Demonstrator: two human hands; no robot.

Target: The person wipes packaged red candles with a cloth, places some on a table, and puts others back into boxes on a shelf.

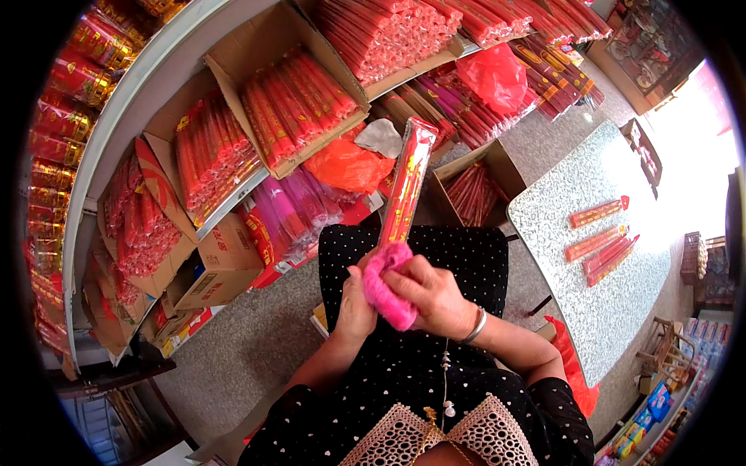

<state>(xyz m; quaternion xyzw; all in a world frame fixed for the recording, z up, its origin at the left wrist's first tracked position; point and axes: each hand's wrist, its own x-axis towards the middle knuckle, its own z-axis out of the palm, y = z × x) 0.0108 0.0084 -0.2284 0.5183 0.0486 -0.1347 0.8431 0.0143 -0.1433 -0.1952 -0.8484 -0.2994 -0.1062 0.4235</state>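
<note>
My left hand [357,307] is closed around the lower end of a long red packet [408,182] with gold print and clear wrap, which looks like candles. The packet points up and away from me, tilted slightly right. Bunched in my right hand [439,297] is a bright pink cloth [386,289]. The cloth presses against the packet's lower part, just above my left hand, and covers some of it. My left fingers are partly hidden behind the packet and cloth.
A speckled table [548,206] at right bears several red packets [597,243]. Ahead and left, shelves hold cardboard boxes [224,78] of similar red sticks [299,101]. An open carton [505,165] of red sticks stands on the floor. Red plastic bags [350,161] lie among the shelves.
</note>
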